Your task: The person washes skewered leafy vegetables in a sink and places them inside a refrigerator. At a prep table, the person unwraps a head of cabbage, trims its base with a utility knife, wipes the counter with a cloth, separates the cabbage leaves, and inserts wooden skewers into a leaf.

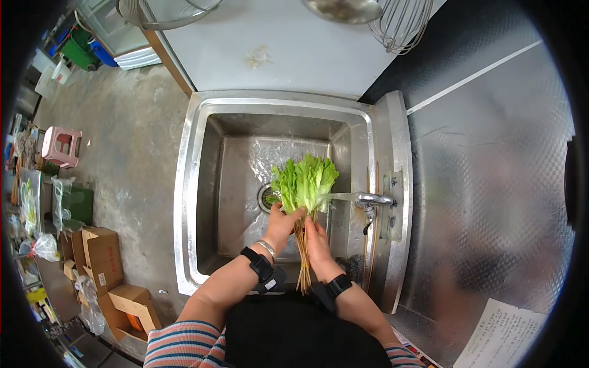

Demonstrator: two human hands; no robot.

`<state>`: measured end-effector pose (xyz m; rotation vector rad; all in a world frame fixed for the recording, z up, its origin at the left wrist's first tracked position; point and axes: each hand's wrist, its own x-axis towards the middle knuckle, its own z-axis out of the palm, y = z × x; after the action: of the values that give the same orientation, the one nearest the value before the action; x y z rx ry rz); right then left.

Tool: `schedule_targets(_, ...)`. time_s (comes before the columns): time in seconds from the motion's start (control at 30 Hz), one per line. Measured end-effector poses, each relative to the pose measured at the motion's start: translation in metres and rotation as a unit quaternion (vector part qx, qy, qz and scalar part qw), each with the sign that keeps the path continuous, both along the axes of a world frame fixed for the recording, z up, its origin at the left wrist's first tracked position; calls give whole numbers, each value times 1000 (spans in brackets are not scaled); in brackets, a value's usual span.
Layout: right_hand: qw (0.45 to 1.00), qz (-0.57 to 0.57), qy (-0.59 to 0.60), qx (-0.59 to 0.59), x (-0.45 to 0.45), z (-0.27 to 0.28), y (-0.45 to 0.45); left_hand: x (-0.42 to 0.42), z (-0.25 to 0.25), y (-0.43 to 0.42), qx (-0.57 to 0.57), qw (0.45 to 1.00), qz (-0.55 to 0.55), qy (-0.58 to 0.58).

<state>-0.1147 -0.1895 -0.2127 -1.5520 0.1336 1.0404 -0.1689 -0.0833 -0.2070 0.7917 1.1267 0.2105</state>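
A bunch of green leafy lettuce (308, 181) on thin wooden skewers (302, 257) is held over the metal sink (211, 184). My left hand (283, 228) grips it from the left, just below the leaves, with the thumb across the front. On the right side my right hand (317, 244) closes around the skewers at the same height. Water from the faucet (373, 199) runs sideways onto the right side of the leaves. The skewer ends point down toward my body. Part of the drain (267, 197) shows left of the leaves, with green bits in it.
A whisk (402, 24), a metal ladle (346, 9) and a strainer (172, 23) hang beyond the sink. Textured metal sheeting (491, 184) stands to the right. Cardboard boxes (103, 257) and a pink stool (61, 146) are on the floor at left.
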Motion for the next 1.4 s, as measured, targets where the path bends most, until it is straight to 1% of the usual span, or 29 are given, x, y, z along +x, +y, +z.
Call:
schedule_targets(0.03,1000,18,-18,-1,1,-1,0,0,-4,-5,30,999,-1,-11)
schedule_targets(0.17,999,27,-44,2,4,0,0,3,-7,-12,35,998,37,-38)
schedule_targets(0.23,995,55,-89,6,3,0,-2,2,6,-4,-72,996,-31,-43)
schedule_targets(0.37,996,39,-83,22,1,7,-1,2,10,-8,-66,998,-11,-19)
schedule_targets(0.43,993,59,-103,20,3,19,-1,1,13,-12,-110,993,25,-25)
schedule_targets(0.47,993,57,-105,20,6,17,-2,1,9,-14,-110,993,24,-26)
schedule_targets(0.53,990,80,-120,5,10,12,-2,-3,-7,-21,-172,974,61,-133)
schedule_targets(0.57,989,80,-120,6,11,13,-2,-5,-14,-22,-171,974,60,-134)
schedule_targets(0.63,984,104,-145,-28,12,22,0,-6,-15,-23,-221,961,63,-152)
schedule_targets(0.67,983,103,-146,-28,14,21,0,-6,-15,-24,-221,961,62,-153)
schedule_targets(0.77,981,122,-154,-4,20,15,0,-8,10,-18,-225,961,47,-157)
schedule_targets(0.83,962,187,-191,-54,29,18,3,-7,24,-14,-225,967,-31,-116)
schedule_targets(0.87,962,187,-192,-53,32,19,7,-5,25,-13,-224,967,-32,-117)
schedule_targets(0.93,927,237,-271,-107,36,22,14,1,27,-11,-239,958,-24,-156)
schedule_targets(0.97,926,237,-274,-105,36,25,15,4,25,-12,-237,958,-24,-159)
schedule_targets(1.03,864,284,-378,-172,36,37,16,10,25,-16,-245,956,-17,-162)
schedule_targets(1.07,863,285,-380,-171,34,44,13,9,25,-21,-243,956,-17,-164)
schedule_targets(1.13,848,321,-378,-188,30,59,7,6,32,-30,-281,945,26,-168)
schedule_targets(1.17,847,320,-379,-190,31,61,4,7,30,-31,-282,944,25,-170)
schedule_targets(1.23,869,278,-362,-191,31,63,1,9,25,-30,-283,944,-36,-167)
schedule_targets(1.27,849,279,-401,-203,36,51,2,12,23,-27,-283,944,-37,-169)
schedule_targets(1.3,847,277,-405,-203,40,37,0,16,25,-19,-264,947,-81,-164)
schedule_targets(1.33,894,231,-352,-157,41,27,0,18,28,-14,-244,948,-123,-159)
schedule_targets(1.37,932,182,-295,-107,41,17,-1,17,31,-12,-241,949,-123,-161)
schedule_targets(1.4,932,182,-297,-104,33,21,-1,15,39,-11,-200,959,-159,-124)
